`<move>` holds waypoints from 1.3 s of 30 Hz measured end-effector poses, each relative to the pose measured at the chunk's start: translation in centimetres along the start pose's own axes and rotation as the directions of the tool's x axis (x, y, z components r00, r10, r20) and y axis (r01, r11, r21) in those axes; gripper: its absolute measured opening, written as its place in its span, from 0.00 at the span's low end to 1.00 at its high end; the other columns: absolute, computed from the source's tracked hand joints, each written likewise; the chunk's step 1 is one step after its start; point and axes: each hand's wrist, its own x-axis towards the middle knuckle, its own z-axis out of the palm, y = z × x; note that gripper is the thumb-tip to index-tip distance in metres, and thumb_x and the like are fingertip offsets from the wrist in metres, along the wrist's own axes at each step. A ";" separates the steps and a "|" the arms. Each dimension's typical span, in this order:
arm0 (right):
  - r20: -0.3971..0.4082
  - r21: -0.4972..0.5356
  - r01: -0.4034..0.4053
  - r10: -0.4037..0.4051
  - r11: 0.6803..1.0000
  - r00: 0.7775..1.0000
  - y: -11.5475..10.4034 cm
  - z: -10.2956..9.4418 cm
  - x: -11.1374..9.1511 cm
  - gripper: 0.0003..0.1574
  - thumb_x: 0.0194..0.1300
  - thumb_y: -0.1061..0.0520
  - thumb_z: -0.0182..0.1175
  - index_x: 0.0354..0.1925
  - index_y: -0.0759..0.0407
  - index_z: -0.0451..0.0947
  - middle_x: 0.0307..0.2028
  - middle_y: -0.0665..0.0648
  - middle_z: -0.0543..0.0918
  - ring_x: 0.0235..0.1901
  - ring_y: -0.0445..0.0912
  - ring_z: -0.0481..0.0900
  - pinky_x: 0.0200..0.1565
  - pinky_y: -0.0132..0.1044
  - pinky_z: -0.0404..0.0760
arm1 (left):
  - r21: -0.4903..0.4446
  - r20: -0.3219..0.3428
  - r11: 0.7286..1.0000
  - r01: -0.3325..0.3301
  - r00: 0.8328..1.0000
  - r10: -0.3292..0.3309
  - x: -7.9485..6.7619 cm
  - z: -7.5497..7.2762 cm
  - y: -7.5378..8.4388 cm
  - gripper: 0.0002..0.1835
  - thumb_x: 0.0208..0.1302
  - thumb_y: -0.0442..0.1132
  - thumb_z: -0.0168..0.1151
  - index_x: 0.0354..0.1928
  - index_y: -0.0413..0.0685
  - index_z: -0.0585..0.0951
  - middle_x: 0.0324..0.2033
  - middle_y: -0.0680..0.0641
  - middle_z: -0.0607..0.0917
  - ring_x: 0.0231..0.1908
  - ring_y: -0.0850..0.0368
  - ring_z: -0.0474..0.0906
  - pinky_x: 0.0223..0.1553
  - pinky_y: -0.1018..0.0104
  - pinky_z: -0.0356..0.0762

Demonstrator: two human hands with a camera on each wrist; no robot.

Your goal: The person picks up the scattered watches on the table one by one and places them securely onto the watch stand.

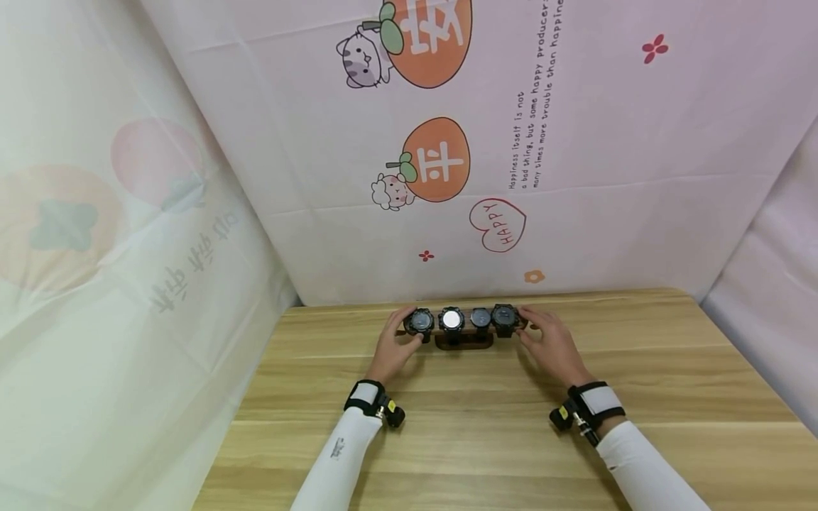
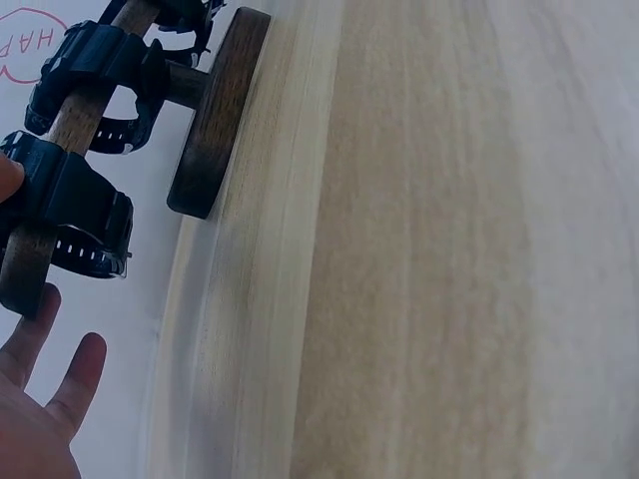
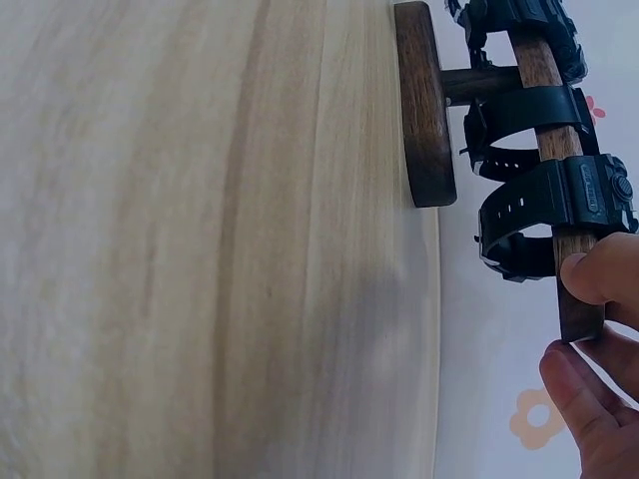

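Observation:
A dark wooden watch stand (image 1: 464, 345), a crossbar on a short post and flat base, stands near the table's back edge. Several black wristwatches are strapped along its bar; one watch (image 1: 451, 319) has a bright white face. My left hand (image 1: 391, 349) holds the bar's left end, beside the end watch (image 2: 75, 205); in the left wrist view a fingertip touches that watch and two other fingers extend by the bar's tip. At the opposite end, my right hand (image 1: 552, 348) pinches the bar, its thumb (image 3: 594, 271) on the wood next to the outermost watch (image 3: 544, 205).
The wood-grain table (image 1: 473, 433) spreads in front of the stand. Behind it hangs a white printed cloth (image 1: 358, 255), with more white cloth (image 1: 128, 319) at the left side. Each wrist wears a strapped camera.

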 end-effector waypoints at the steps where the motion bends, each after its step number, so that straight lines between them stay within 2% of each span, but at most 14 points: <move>1: -0.001 -0.001 -0.001 0.001 1.000 1.000 0.0 0.0 0.0 0.34 0.57 0.62 0.68 0.62 0.63 0.73 0.59 0.65 0.76 0.52 0.57 0.72 0.43 0.54 0.80 | 0.000 0.002 1.000 0.005 1.000 -0.005 0.0 0.0 0.0 0.33 0.62 0.40 0.65 0.69 0.63 0.67 0.66 0.43 0.68 0.62 0.54 0.65 0.56 0.49 0.74; 8: -0.010 0.004 0.010 -0.010 1.000 1.000 -0.2 0.0 0.0 0.33 0.57 0.62 0.68 0.61 0.63 0.74 0.58 0.65 0.76 0.52 0.57 0.72 0.44 0.55 0.80 | 0.009 0.013 1.000 0.013 1.000 -0.013 0.2 0.2 -0.2 0.33 0.63 0.43 0.65 0.69 0.67 0.66 0.67 0.46 0.67 0.63 0.55 0.64 0.56 0.50 0.73; 15: -0.012 0.004 0.003 -0.003 1.000 1.000 0.0 0.1 0.1 0.33 0.57 0.62 0.69 0.61 0.62 0.74 0.58 0.64 0.77 0.52 0.57 0.72 0.44 0.54 0.81 | 0.018 0.015 1.000 0.003 1.000 -0.003 0.4 0.3 -0.2 0.33 0.62 0.44 0.65 0.69 0.67 0.67 0.67 0.57 0.67 0.64 0.56 0.63 0.59 0.50 0.71; 20: -0.015 0.005 0.008 -0.008 1.000 1.000 0.2 0.2 0.1 0.33 0.56 0.63 0.69 0.61 0.62 0.74 0.58 0.64 0.77 0.52 0.57 0.73 0.45 0.55 0.81 | 0.020 0.018 1.000 -0.003 1.000 0.003 0.4 0.4 -0.2 0.33 0.62 0.44 0.65 0.69 0.65 0.67 0.67 0.55 0.67 0.63 0.55 0.64 0.56 0.49 0.73; 27: -0.018 0.008 0.008 -0.008 1.000 1.000 0.0 0.1 0.1 0.33 0.56 0.63 0.69 0.61 0.62 0.74 0.59 0.64 0.77 0.52 0.57 0.72 0.44 0.54 0.81 | 0.025 0.031 1.000 -0.006 1.000 0.005 0.5 0.4 -0.2 0.33 0.63 0.45 0.65 0.69 0.67 0.67 0.68 0.45 0.67 0.64 0.54 0.63 0.57 0.48 0.72; 34: -0.018 0.008 -0.002 0.002 1.000 1.000 0.0 0.0 0.0 0.33 0.56 0.62 0.69 0.61 0.62 0.74 0.59 0.64 0.77 0.52 0.57 0.72 0.44 0.54 0.81 | 0.034 0.037 0.998 -0.044 0.998 0.042 0.6 0.6 -0.3 0.33 0.63 0.44 0.65 0.69 0.66 0.67 0.67 0.47 0.68 0.65 0.55 0.61 0.63 0.47 0.67; 39: -0.017 0.008 -0.003 0.003 1.000 1.000 0.0 0.0 0.0 0.33 0.56 0.62 0.69 0.61 0.62 0.74 0.58 0.64 0.77 0.51 0.57 0.73 0.43 0.54 0.81 | 0.036 0.033 0.998 -0.055 0.998 0.054 0.6 0.7 -0.3 0.33 0.63 0.45 0.65 0.69 0.65 0.67 0.67 0.51 0.68 0.66 0.53 0.60 0.63 0.46 0.66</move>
